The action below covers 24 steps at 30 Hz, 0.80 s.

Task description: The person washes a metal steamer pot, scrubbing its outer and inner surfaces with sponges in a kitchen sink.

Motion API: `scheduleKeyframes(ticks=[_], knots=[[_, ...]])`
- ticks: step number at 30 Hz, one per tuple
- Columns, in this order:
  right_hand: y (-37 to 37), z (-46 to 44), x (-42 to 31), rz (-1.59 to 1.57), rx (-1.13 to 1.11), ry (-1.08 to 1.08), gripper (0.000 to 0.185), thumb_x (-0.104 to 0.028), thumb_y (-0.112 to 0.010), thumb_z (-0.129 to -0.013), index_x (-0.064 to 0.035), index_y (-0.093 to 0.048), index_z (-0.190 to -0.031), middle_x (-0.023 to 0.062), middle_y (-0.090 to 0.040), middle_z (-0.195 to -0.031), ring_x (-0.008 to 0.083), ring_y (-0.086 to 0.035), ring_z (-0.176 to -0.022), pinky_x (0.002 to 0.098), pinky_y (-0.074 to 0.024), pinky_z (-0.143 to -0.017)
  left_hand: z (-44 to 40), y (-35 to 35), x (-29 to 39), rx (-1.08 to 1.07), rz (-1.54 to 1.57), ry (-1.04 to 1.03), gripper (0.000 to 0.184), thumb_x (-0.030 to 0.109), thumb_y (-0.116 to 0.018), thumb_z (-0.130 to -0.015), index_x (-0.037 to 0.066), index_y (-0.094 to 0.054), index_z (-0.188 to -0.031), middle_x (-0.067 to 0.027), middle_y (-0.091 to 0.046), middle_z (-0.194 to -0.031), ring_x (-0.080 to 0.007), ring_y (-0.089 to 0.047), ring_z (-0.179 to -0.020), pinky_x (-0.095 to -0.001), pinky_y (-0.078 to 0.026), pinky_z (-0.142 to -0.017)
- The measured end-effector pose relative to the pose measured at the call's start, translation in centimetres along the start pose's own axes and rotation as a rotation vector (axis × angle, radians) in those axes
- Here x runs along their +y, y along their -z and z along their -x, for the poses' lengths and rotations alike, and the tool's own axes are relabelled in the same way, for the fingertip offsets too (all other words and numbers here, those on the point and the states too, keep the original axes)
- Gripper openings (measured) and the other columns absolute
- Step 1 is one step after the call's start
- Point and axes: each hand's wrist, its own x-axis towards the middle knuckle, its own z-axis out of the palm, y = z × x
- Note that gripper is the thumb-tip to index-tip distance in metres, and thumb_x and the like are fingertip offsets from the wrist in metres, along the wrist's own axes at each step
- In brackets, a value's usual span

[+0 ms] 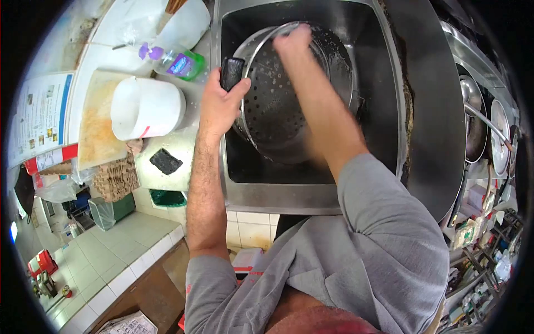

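Note:
A round metal pan (272, 106) with a perforated-looking, dotted base is tilted inside the dark sink (372, 161). My left hand (222, 103) is closed round the pan's black handle (232, 73) at the sink's left edge. At the pan's far rim is my right hand (293, 40), blurred, its fingers curled against the metal; whether it holds anything there cannot be made out. Behind the pan, a larger round metal vessel (342, 61) shows at the right.
Left of the sink stand a white tub (147, 108), a bottle of green liquid (186, 65) and a dark scouring pad (166, 161). Egg cartons (115, 178) lie nearer. Pans (473, 119) hang or stand at the far right.

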Motion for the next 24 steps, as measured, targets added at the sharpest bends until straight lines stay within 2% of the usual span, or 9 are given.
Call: scheduleKeyframes(ticks=[4,7,10,12,15,17,21,23,24], knots=[[6.7,11.4,5.2,0.331,-0.306,-0.258,0.039,-0.036,-0.045,-0.093,-0.006,-0.051,-0.116,0.0103,-0.054,-0.119,0.0236,-0.049,-0.11,0.0392,-0.0372,-0.097,-0.7,-0.2,0.3,-0.054,0.121,0.009,0.034,0.019,-0.067,-0.08,0.003,-0.047,-0.102,0.0018,-0.048,-0.061,-0.0052,-0.043,-0.044,-0.0221,-0.035,-0.038],[23.0,9.8,-0.1,1.89,-1.073,-0.553,0.047,-0.035,-0.048,-0.091,-0.0034,-0.049,-0.126,0.0104,-0.051,-0.128,0.0242,-0.045,-0.119,0.0383,-0.0313,-0.104,-1.1,-0.1,0.3,-0.042,0.118,0.024,0.03,0.015,-0.066,-0.08,0.004,-0.047,-0.099,0.0032,-0.046,-0.06,-0.0044,-0.041,-0.043,-0.0214,-0.033,-0.036],[22.0,1.3,-11.4,3.103,-0.528,-0.051,0.042,-0.022,-0.044,-0.089,-0.0114,-0.048,-0.129,0.0091,-0.038,-0.141,0.0258,-0.035,-0.13,0.0428,-0.0237,-0.109,-0.8,-0.1,0.3,-0.044,0.117,0.031,0.03,0.015,-0.066,-0.08,0.004,-0.046,-0.1,0.0034,-0.045,-0.06,-0.0042,-0.04,-0.042,-0.021,-0.033,-0.036],[19.9,-5.3,-15.4,3.556,-0.803,1.221,0.047,-0.028,-0.038,-0.091,-0.0094,-0.041,-0.134,0.0082,-0.038,-0.14,0.0252,-0.031,-0.131,0.0502,-0.0064,-0.11,-0.7,-0.1,0.2,-0.046,0.13,0.042,0.031,0.015,-0.066,-0.08,0.004,-0.046,-0.1,0.0034,-0.045,-0.06,-0.0041,-0.04,-0.042,-0.021,-0.032,-0.036],[19.2,-4.5,-14.4,3.515,-0.598,1.174,0.048,-0.028,-0.04,-0.089,-0.0096,-0.042,-0.134,0.0083,-0.038,-0.14,0.0251,-0.03,-0.132,0.0489,-0.0071,-0.111,-0.8,-0.1,0.1,-0.057,0.164,0.069,0.032,0.015,-0.066,-0.08,0.004,-0.045,-0.101,0.0037,-0.044,-0.059,-0.0039,-0.039,-0.042,-0.021,-0.032,-0.036],[28.3,-4.0,-10.0,3.283,-0.399,-0.181,0.051,-0.03,-0.038,-0.092,-0.0132,-0.033,-0.14,0.0085,-0.026,-0.147,0.0249,-0.024,-0.136,0.0435,-0.0097,-0.111,-0.8,-0.2,0.1,-0.03,0.163,0.065,0.031,0.015,-0.067,-0.08,0.004,-0.045,-0.1,0.0041,-0.043,-0.059,-0.0038,-0.039,-0.042,-0.021,-0.031,-0.036],[20.9,10.3,1.8,2.004,-0.963,-0.714,0.054,-0.04,-0.035,-0.094,-0.0053,-0.039,-0.135,0.0149,-0.035,-0.142,0.0283,-0.028,-0.133,0.0398,-0.0168,-0.11,-1.0,-0.3,0.0,-0.026,0.202,0.052,0.03,0.015,-0.067,-0.08,0.005,-0.045,-0.098,0.0045,-0.043,-0.059,-0.0038,-0.039,-0.042,-0.0208,-0.03,-0.035],[7.9,10.9,2.1,1.59,-0.598,-0.449,0.037,-0.029,-0.04,-0.092,0.0002,-0.058,-0.108,0.0181,-0.057,-0.118,0.0298,-0.051,-0.107,0.0435,-0.0347,-0.097,-1.1,-0.4,0.2,-0.031,0.203,0.06,0.029,0.014,-0.066,-0.081,0.005,-0.045,-0.098,0.0047,-0.043,-0.059,-0.0036,-0.038,-0.042,-0.0207,-0.03,-0.035],[5.6,6.8,2.1,1.965,-0.828,0.246,0.03,-0.024,-0.041,-0.09,-0.0005,-0.06,-0.095,0.0153,-0.061,-0.103,0.0249,-0.056,-0.093,0.0412,-0.0436,-0.085,-1.0,-0.3,0.3,-0.029,0.192,0.079,0.028,0.014,-0.066,-0.081,0.006,-0.045,-0.098,0.0048,-0.043,-0.059,-0.0035,-0.038,-0.042,-0.0206,-0.03,-0.035]])
